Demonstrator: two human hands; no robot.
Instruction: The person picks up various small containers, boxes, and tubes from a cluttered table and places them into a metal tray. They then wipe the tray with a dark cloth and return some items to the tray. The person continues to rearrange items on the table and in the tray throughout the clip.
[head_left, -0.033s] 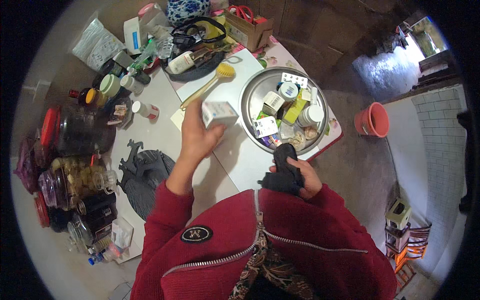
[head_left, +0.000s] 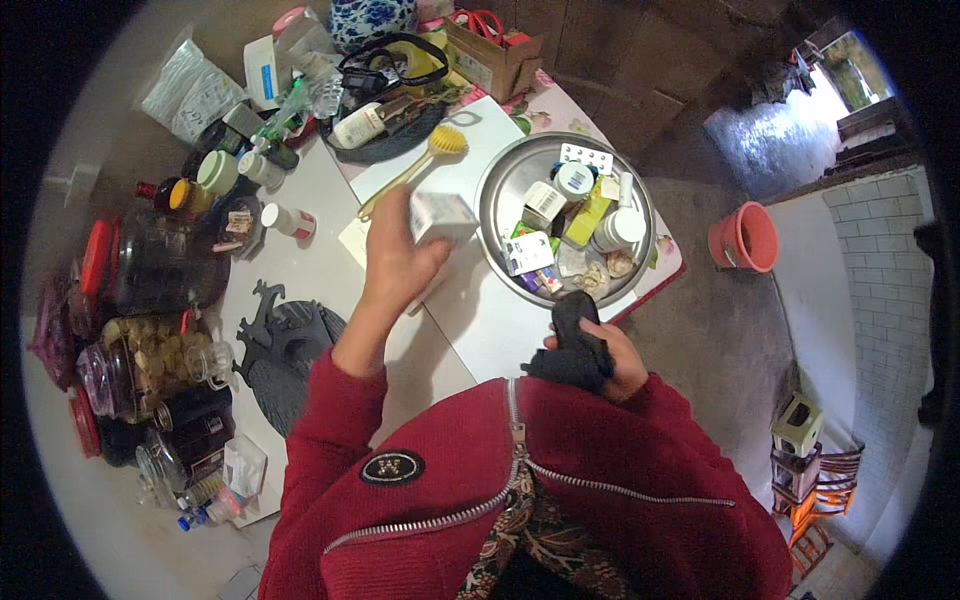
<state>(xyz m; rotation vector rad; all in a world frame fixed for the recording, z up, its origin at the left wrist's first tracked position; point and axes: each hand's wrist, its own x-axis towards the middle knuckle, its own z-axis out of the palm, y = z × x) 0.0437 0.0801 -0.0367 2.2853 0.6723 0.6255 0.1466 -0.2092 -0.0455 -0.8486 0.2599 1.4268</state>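
Head view: L hand (head_left: pixel 397 265) gripped white box (head_left: pixel 443 217) above table (head_left: pixel 482 335), left of steel tray (head_left: pixel 508 178), R hand (head_left: pixel 624 362) clutched black item (head_left: pixel 572 348); step judged = box handling, next move prob. needed steady grip.

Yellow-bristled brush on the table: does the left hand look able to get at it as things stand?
Probably not for a full grip: the left hand is close to the brush, whose bristle end lies uncovered, but it holds a white box.
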